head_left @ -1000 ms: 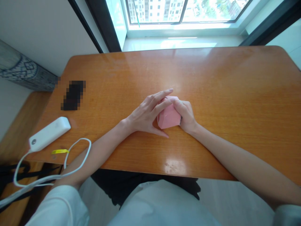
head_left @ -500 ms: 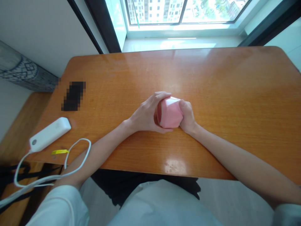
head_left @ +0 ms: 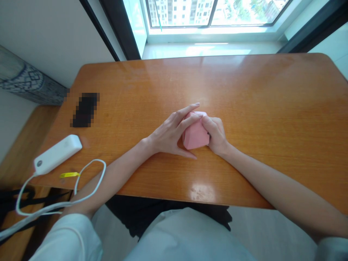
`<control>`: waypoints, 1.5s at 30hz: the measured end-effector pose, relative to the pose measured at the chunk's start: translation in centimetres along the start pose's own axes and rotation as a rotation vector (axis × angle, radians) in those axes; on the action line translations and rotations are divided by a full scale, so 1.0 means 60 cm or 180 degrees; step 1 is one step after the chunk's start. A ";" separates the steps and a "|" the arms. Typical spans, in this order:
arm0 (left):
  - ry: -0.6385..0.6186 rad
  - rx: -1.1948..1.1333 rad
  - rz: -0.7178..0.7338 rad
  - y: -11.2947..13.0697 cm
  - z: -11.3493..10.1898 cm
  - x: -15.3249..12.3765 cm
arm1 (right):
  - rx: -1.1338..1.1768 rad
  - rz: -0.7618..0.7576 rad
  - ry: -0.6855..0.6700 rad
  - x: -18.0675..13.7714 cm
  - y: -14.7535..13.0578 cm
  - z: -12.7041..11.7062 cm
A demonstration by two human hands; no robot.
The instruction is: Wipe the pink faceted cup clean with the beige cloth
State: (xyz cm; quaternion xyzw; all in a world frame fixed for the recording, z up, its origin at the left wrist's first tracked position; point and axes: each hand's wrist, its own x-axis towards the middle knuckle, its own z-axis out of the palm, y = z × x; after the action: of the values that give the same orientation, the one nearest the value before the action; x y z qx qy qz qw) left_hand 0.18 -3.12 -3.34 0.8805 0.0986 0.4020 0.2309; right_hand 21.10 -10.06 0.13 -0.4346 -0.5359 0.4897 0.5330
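Observation:
A small folded pink paper piece (head_left: 194, 136) lies on the orange wooden table (head_left: 258, 101), near its front middle. My left hand (head_left: 170, 134) rests on the table against the paper's left side, fingers stretched out over its top edge. My right hand (head_left: 216, 134) is curled round the paper's right side, its fingers pinching the upper fold. Both hands touch the paper; its far edge is hidden beneath my fingers.
A white power bank (head_left: 57, 154) with a looping white cable (head_left: 89, 181) and a yellow tag sits at the table's front left. A dark blurred object (head_left: 85, 110) lies further back on the left. A window sill runs behind the table's far edge.
Half a second ago the pink paper was tipped up between both cupped hands. It now lies flatter on the table, and my left fingers have stretched out over it again.

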 end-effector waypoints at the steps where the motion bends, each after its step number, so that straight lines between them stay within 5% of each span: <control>1: -0.0046 0.0098 0.0103 -0.002 -0.002 0.001 | 0.0012 0.0020 -0.0006 0.000 0.002 -0.001; 6: 0.0146 0.0094 0.0103 0.010 -0.007 0.010 | -0.0083 0.0007 0.0068 -0.001 0.020 -0.008; 12: 0.0170 -0.0686 -0.1129 0.030 0.000 0.016 | -0.0260 -0.0051 -0.0065 -0.002 0.019 -0.010; 15: 0.0061 -0.0944 -0.1363 0.029 0.002 0.015 | -0.0314 0.0000 0.0003 -0.002 0.010 -0.008; 25: -0.0198 0.0275 0.0187 -0.007 -0.011 -0.002 | 0.0197 0.0201 0.0114 0.008 0.014 -0.004; 29: 0.0108 0.0035 0.0038 0.008 -0.008 0.008 | 0.0142 0.0208 0.0122 0.003 0.030 -0.011; 32: 0.0249 -0.0350 -0.0437 0.027 -0.005 0.015 | -0.0354 -0.0249 0.0009 -0.005 0.027 -0.013; 37: -0.0031 -0.0915 -0.1242 0.034 0.000 0.014 | -0.0940 -0.0675 -0.0216 -0.010 0.001 -0.008; 45: -0.0166 0.0005 -0.0125 -0.005 -0.003 -0.008 | -0.0225 -0.0110 -0.0188 -0.003 -0.003 -0.005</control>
State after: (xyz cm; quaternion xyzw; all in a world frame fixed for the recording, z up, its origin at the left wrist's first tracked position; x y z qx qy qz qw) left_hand -0.26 -2.97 -3.70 0.8887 0.1102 0.3743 0.2407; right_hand 21.40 -10.23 0.29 -0.4292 -0.5758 0.4738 0.5096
